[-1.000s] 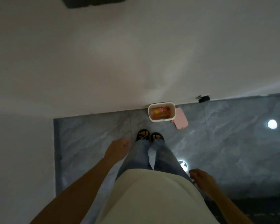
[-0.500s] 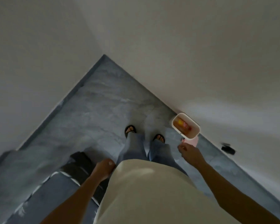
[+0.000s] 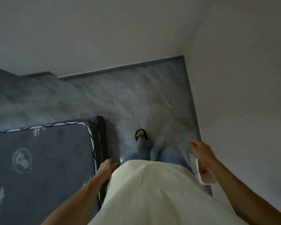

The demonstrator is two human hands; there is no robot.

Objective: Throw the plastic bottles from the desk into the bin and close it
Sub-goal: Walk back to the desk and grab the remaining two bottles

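The small white bin (image 3: 199,174) stands on the floor by the right wall, mostly hidden behind my right forearm; orange and red contents show inside it. Its pink lid is hard to tell apart at the bin's lower edge. My right hand (image 3: 199,150) hangs just above and beyond the bin, fingers spread, holding nothing. My left hand (image 3: 107,166) is loosely curled beside my hip, empty, near the mattress corner. No plastic bottle outside the bin and no desk are in view.
A dark blue patterned mattress (image 3: 39,168) on a dark frame fills the lower left. Grey marble floor tiles (image 3: 136,98) run ahead to white walls (image 3: 242,78) in front and on the right. My sandalled foot (image 3: 140,134) steps forward.
The view has swung to the left, away from the bin. The bin has gone from ahead of me to low at my right side. The mattress has come into view on the left.
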